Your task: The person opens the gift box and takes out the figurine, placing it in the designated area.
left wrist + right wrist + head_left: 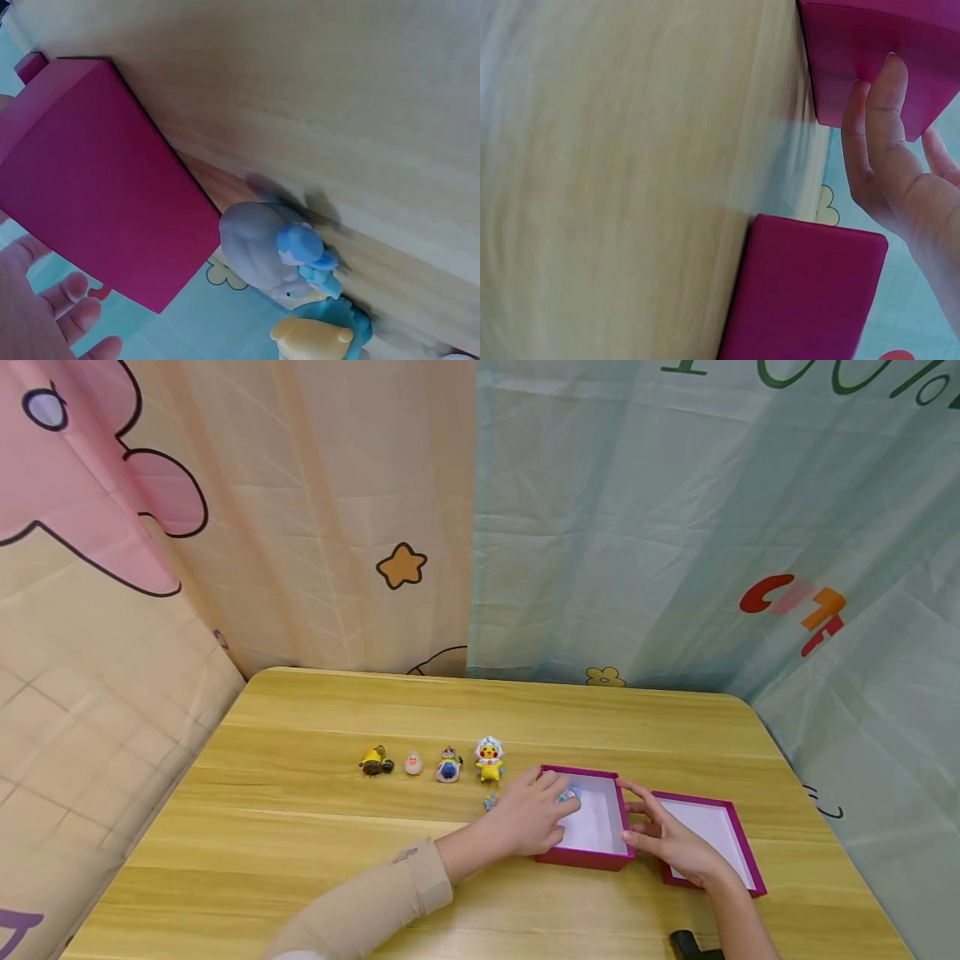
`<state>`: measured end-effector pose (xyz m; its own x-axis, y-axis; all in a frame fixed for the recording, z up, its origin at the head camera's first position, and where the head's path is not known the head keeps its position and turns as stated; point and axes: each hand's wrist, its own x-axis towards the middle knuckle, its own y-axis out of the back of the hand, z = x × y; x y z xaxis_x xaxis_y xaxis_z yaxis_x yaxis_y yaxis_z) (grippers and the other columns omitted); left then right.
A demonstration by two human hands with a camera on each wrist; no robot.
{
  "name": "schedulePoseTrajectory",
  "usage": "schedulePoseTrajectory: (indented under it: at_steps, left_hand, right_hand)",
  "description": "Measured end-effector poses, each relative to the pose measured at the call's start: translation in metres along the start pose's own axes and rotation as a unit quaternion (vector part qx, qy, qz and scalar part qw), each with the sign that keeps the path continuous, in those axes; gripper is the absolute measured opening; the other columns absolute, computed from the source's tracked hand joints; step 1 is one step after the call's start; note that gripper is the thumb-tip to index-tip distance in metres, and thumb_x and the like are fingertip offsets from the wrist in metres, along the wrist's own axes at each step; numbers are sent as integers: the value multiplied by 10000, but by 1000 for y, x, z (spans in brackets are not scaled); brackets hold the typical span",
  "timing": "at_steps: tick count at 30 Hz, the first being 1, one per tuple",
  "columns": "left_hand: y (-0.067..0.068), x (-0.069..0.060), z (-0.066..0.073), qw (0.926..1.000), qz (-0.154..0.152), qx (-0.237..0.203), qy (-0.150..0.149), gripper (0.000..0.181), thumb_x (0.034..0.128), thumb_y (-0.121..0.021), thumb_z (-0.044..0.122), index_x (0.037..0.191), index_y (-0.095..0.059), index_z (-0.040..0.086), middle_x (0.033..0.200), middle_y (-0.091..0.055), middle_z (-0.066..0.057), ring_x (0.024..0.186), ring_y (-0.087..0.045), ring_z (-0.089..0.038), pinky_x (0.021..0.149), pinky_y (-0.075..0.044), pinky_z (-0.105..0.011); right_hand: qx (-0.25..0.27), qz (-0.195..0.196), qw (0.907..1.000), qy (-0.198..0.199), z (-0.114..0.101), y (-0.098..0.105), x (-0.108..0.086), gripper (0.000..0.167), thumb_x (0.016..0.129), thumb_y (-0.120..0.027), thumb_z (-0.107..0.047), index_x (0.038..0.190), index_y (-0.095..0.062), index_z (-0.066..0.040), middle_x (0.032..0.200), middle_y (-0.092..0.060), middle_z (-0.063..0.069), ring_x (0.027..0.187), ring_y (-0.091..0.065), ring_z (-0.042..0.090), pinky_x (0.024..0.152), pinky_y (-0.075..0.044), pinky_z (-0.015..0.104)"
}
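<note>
My left hand (pixel 534 814) reaches over the left wall of the open magenta box (pixel 588 858), fingers spread and slightly bent. A small light-blue item (pixel 568 793) shows inside the box by those fingers; whether they touch it is unclear. In the left wrist view, the hand (pixel 56 311) has gaps between its fingers, beside the box's outer wall (pixel 112 180). My right hand (pixel 671 839) rests its fingers on the box's right side. In the right wrist view, extended fingers of that hand (pixel 904 161) touch the magenta wall (pixel 840 56).
A magenta lid (pixel 708 827) lies right of the box. Left stand a yellow-and-white figure (pixel 489 760), a blue figure (pixel 448 766), a duck (pixel 413 764) and a yellow-brown toy (pixel 375 761). A grey toy (pixel 251 244) stands near the box; a black object (pixel 693 946) lies at the front.
</note>
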<state>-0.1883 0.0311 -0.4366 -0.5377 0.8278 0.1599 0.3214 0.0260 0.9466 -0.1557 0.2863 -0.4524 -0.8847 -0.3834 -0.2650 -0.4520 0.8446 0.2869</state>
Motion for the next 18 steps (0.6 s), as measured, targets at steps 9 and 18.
schedulePoseTrajectory:
  at_steps: [9, 18]
  left_hand:
    - [-1, 11, -2, 9958, -808, 330, -273, 443, 858, -448, 470, 1280, -458, 335, 1347, -396, 34, 1195, -348, -130, 1014, -269, -331]
    - [-2, 19, -2, 9899, -1389, 249, -128, 452, 845, -438, 413, 1292, -459, 353, 1377, -360, 66, 1229, -309, -112, 1021, -235, -313]
  right_hand:
    - [-34, -10, 10000, 50, -2, 1, 0, 744, 892, -575, -145, 1452, -86, -150, 1364, -202, 321, 1165, -381, 476, 895, -448, 418]
    - [-15, 78, 10000, -53, -2, 0, 0, 746, 885, -586, -144, 1453, -103, -184, 1380, -218, 291, 1197, -346, 480, 916, -426, 449]
